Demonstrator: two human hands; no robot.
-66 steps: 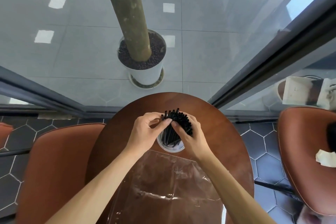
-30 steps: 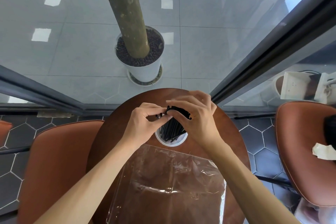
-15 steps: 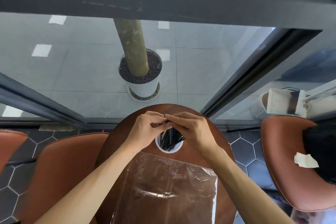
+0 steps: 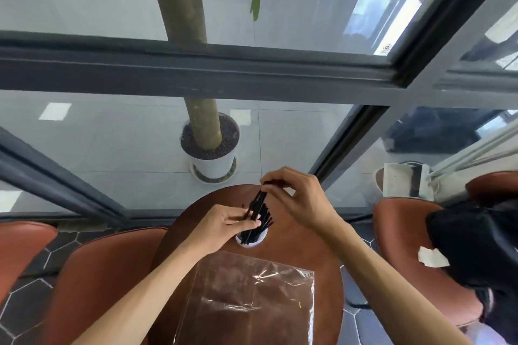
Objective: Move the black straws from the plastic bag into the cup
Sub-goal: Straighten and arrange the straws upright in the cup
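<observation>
On the round brown table (image 4: 308,255) stands a white cup (image 4: 250,241), and the black straws (image 4: 259,221) stand bunched inside it, their tops fanning up and leaning a little toward the far side. The left hand (image 4: 224,225) comes in from the near left and its grip is narrow — fingers curled against the bundle at about mid-height, just above the cup's rim, holding the straws together. The right hand (image 4: 300,199) sits higher and on the far right of the cup; its thumb and forefinger pinch the upper end of a few straws that rise above the rest of the bunch, and the other fingers are curled loosely behind. How many straws that pinch takes cannot be told, since the tips merge into one dark shape. Near the person, on the same table, the clear plastic bag (image 4: 249,300) lies flat and crinkled, just beside the cup but not touching it as far as can be seen; no straws show through it. Brown upholstered chairs flank the table — one chair (image 4: 98,274) at the left and another chair (image 4: 420,246) at the right, the latter carrying a dark bundle (image 4: 476,246) with a small white paper slip (image 4: 433,256) at its edge. Beyond the table a dark window frame (image 4: 196,73) crosses the view, and through the glass a thick tree trunk (image 4: 201,126) rises from a white pot (image 4: 213,161) set on pale floor tiles.
</observation>
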